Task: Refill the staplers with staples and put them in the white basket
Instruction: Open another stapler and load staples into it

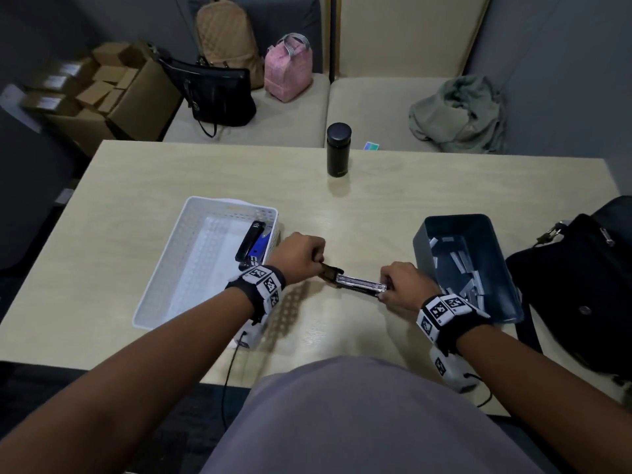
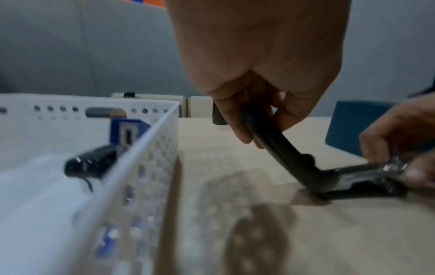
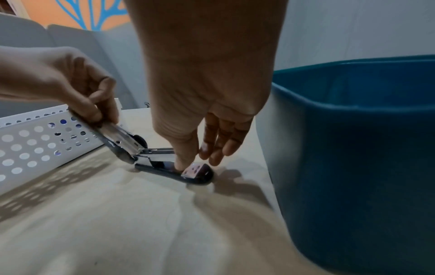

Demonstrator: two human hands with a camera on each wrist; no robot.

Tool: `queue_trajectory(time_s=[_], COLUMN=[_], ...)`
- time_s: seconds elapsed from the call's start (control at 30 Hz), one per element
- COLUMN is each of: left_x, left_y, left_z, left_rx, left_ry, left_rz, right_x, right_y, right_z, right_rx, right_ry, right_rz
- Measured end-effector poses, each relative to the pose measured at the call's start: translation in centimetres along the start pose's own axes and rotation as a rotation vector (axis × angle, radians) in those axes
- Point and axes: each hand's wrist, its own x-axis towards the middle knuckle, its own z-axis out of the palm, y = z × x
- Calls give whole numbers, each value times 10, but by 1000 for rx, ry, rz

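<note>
A black stapler (image 1: pixel 359 283) lies open on the table between the white basket (image 1: pixel 160 265) and the blue bin (image 1: pixel 424 241). My left hand (image 1: pixel 302 256) grips its raised top cover (image 2: pixel 280 147) at the basket side. My right hand (image 1: pixel 398 283) pinches the front end of the metal magazine, thumb down on the stapler's front end (image 3: pixel 200 175). The basket (image 2: pixel 132 160) holds a black stapler (image 1: pixel 249 241) and a blue stapler (image 1: pixel 261 248) against its right wall. Several grey staple strips (image 1: pixel 461 268) lie in the bin (image 3: pixel 353 148).
A black flask (image 1: pixel 338 150) stands at the table's far edge. A black bag (image 1: pixel 581 285) sits on the table right of the bin. Behind the table a sofa carries bags and a green cloth, and a cardboard box (image 1: pixel 102 94) stands at the left.
</note>
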Motion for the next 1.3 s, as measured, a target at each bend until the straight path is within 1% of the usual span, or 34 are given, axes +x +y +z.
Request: queue_trajectory(time_s=[0.07,0.13,0.27,0.33,0.4,0.47,0.53,0.6,0.7,0.77,0.8,0.83,0.87,0.9,0.93,0.97,1.03,1.07,1.1,1.17,1.3], left_x=[1,1,6,11,17,21,24,28,33,36,38,39,41,41,42,43,45,46,46,45,45], left_y=[-9,-12,7,28,47,60,68,72,68,66,67,68,69,69,69,70,72,73,74,74,72], left_z=[-4,-1,22,39,57,73,83,89,86,83,81,80,79,78,78,78,79,80,80,80,80], left_rx=[159,230,205,179,173,225,275,250,118,66,57,53,50,47,49,52,58,62,64,62,59], left_ry=[-69,-120,-141,-168,-232,-287,-302,-312,-352,-393,-413,-429,-442,-450,-454,-459,-462,-458,-458,-455,-439], left_rz=[-4,-5,6,-33,-93,-135,-159,-178,-210,-213,-205,-200,-196,-196,-194,-195,-196,-195,-197,-202,-213], right_x=[-1,-2,-5,-7,-9,-14,-19,-23,-21,-18,-15,-15,-13,-13,-14,-17,-25,-29,-30,-30,-27], right_y=[3,3,-3,-7,-9,-10,-7,-1,9,22,32,42,55,67,77,85,95,98,98,97,92], right_z=[1,3,7,9,9,8,3,-9,-36,-57,-65,-72,-76,-78,-79,-78,-72,-67,-61,-49,-37], right_rx=[7,17,29,27,27,27,59,148,307,379,414,442,462,475,477,465,354,257,160,13,-181], right_ry=[10,10,27,42,52,45,67,188,492,677,734,755,732,659,540,386,70,-26,-82,-124,-117], right_rz=[4,6,16,15,21,7,-17,-60,-138,-90,-31,41,126,211,280,323,341,326,315,315,297])
